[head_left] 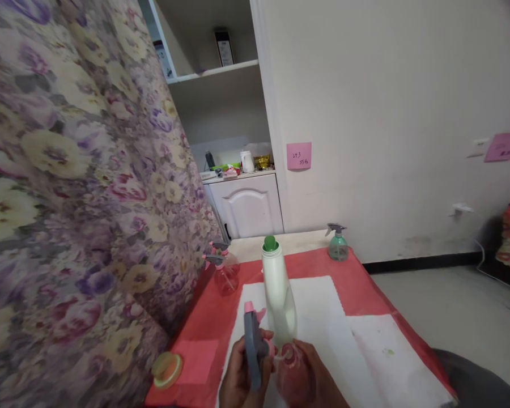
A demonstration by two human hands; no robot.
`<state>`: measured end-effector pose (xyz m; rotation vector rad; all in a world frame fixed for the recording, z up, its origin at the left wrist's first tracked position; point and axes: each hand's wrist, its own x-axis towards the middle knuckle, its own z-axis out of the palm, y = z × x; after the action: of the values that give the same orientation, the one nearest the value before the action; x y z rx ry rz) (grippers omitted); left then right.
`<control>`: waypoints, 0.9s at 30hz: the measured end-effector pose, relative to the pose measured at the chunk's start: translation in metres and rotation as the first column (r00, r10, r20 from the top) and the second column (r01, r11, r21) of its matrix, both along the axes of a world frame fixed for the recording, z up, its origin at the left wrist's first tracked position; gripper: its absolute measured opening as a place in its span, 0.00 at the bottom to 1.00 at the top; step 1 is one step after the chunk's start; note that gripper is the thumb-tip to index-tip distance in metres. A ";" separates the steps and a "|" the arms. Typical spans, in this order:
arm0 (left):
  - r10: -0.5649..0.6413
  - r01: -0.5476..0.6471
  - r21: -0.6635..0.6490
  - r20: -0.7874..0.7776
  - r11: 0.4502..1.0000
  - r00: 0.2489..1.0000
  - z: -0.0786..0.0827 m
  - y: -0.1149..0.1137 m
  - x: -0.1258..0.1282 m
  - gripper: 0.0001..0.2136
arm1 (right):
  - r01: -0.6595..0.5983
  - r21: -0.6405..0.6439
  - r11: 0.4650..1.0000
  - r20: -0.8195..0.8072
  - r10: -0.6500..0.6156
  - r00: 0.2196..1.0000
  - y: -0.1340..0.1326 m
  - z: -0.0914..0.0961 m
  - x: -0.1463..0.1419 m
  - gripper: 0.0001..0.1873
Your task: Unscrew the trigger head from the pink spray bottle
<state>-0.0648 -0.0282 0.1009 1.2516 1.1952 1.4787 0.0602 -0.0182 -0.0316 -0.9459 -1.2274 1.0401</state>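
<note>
My left hand (238, 379) is closed around a grey and pink spray trigger head (253, 345), its nozzle pointing up. Beside it, my right hand (318, 379) grips a clear pinkish spray bottle (289, 377) with its mouth towards the trigger head. The trigger head looks apart from the bottle's neck; a thin pale tube seems to run between them, though it is blurred. Just beyond both hands stands a tall pale-green bottle (278, 294) with a green spout, upright on a white cloth (318, 300).
Two pink spray bottles (226, 277) stand at the table's left rear. A green spray bottle (338, 246) is at the right rear corner. Near the left edge lies a round yellowish lid (167, 370). A floral curtain (89, 187) hangs along the left; white paper (391, 351) lies at right.
</note>
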 end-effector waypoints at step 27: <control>-0.110 0.119 0.009 -0.301 0.993 0.947 -0.064 0.028 0.015 0.18 | -0.011 0.024 1.000 0.013 0.011 1.000 0.000 -0.001 0.012 0.35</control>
<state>-0.0497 0.0002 0.0366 1.5796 1.2758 1.2535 0.0724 -0.0180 -0.0322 -0.9290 -1.2547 1.0270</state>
